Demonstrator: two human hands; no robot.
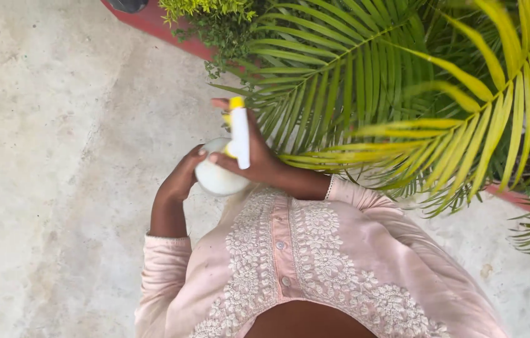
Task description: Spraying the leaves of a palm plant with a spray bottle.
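Both hands are closed on a spray bottle [218, 178], held just in front of the chest. Left hand [183, 177] is cupped around the round white body from the side. Right hand [255, 156] is wrapped over the white-and-yellow sprayer head [239, 134], one finger stretched forward past the yellow nozzle tip. Pink embroidered sleeves [162, 275] are seen behind the hands. Palm fronds [402, 94] are spread just beyond and to the right of the right hand, nearly touching it. Bare concrete floor [46, 156] lies left of the left hand. Further ahead, a small bush [215, 22] is seen against a red planter edge [171, 31].
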